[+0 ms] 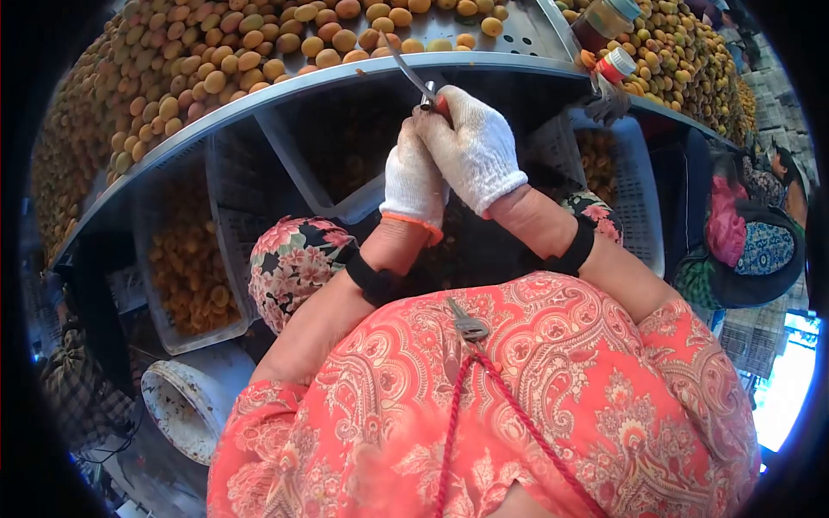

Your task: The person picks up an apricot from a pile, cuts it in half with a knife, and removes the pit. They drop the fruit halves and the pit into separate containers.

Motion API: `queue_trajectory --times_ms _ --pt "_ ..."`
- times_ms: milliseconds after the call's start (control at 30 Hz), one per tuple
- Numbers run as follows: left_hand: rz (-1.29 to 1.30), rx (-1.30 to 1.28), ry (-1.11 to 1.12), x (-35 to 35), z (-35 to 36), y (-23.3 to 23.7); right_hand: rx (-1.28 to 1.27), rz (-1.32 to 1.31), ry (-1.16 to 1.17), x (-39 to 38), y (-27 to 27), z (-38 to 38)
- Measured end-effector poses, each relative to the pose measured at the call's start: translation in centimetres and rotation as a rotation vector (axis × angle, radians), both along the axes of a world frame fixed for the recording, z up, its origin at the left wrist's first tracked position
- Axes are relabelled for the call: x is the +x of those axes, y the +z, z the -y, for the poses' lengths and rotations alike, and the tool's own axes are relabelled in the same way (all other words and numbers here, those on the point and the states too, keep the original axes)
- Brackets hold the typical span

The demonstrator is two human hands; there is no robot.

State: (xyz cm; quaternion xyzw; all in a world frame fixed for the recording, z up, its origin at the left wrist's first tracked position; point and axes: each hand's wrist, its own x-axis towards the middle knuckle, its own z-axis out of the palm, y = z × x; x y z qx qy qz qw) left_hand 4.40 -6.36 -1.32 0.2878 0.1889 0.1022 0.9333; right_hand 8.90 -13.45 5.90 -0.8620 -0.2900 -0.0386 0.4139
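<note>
Both hands wear white knit gloves and meet just below the metal table edge. My right hand (477, 148) is closed around the reddish handle of a curved knife (402, 66), whose blade points up and left over the rim. Pressed against it, my left hand (414, 173) is closed near a small shiny metal piece (427, 93) at the base of the blade. Whether the left fingers hold that piece is hidden. Nearest above the hands are whole orange-yellow fruits (344, 40) on the metal table (527, 60).
Below the table stand a crate of halved fruit (194, 276) at left, a dark-filled crate (294, 173) in the middle and another crate (639, 190) at right. A jar (604, 24) and a red-white bottle (616, 66) stand upper right. A dirty white bucket (186, 406) is lower left. People sit at both sides.
</note>
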Motion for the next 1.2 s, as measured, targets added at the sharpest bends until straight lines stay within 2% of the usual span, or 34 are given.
queue_trajectory --times_ms 100,133,200,233,267,333,367,467,600,633,767,833,867,933,967,1000,1067,1133,1200 --pt "0.083 -0.121 -0.024 0.1 0.3 -0.8 -0.050 -0.022 -0.054 -0.3 0.6 -0.3" --pt "0.078 -0.132 -0.025 -0.6 0.5 0.8 -0.061 -0.027 -0.056 -0.4 0.3 0.0" --pt "-0.242 -0.445 -0.179 -2.2 0.7 3.6 -0.050 0.052 0.125 -0.2 -0.7 0.4" --pt "-0.424 -0.369 -0.275 -2.8 0.3 3.9 -0.021 0.058 0.167 -0.2 -0.7 0.5" --pt "-0.422 -0.379 -0.277 -3.3 -0.3 3.1 -0.031 0.058 0.168 -0.3 -0.7 0.6" --pt "-0.198 -0.481 -0.582 -3.9 -1.5 3.6 -0.036 0.062 0.253 -0.3 -0.7 0.6" --pt "-0.471 -0.343 -0.403 -3.7 0.0 4.2 -0.036 0.055 0.268 -0.4 -0.8 0.6" --pt "-0.369 -0.434 -0.452 -4.5 0.0 3.0 -0.059 0.060 0.364 -0.3 -0.3 0.8" --pt "-0.356 -0.453 -0.456 -4.7 0.1 3.2 -0.050 0.100 0.467 0.3 -0.1 0.8" --pt "-0.358 -0.476 -0.465 -4.9 0.2 3.2 -0.148 0.074 0.474 0.4 0.3 0.9" --pt "-0.322 -0.478 -0.511 -5.0 0.6 3.6 -0.158 0.101 0.543 1.0 0.7 1.1" --pt "-0.177 -0.654 -0.585 -5.5 0.9 3.7 -0.132 0.028 0.734 1.6 1.1 1.2" --pt "-0.185 -0.656 -0.590 -5.5 0.9 3.7 -0.131 0.022 0.727 1.6 0.7 1.4" --pt "-0.263 -0.552 -0.619 -4.4 0.2 3.8 0.018 -0.203 0.591 2.1 -0.3 1.1" --pt "-0.170 -0.561 -0.644 -3.6 -0.3 3.1 0.155 -0.221 0.490 2.5 -0.6 0.9" --pt "-0.080 -0.540 -0.687 -3.1 -1.1 3.2 0.338 -0.506 0.328 3.2 -1.0 0.7" --pt "-0.166 -0.292 -0.528 -2.3 -1.8 5.5 0.615 -0.732 0.123 4.6 -1.9 0.8" --pt "-0.257 -0.252 -0.333 -2.0 -2.2 5.1 0.641 -0.780 0.028 4.7 -0.7 2.0" --pt "-0.165 -0.326 -0.331 -1.4 -2.7 3.6 0.744 -0.692 -0.011 3.7 0.0 1.8"
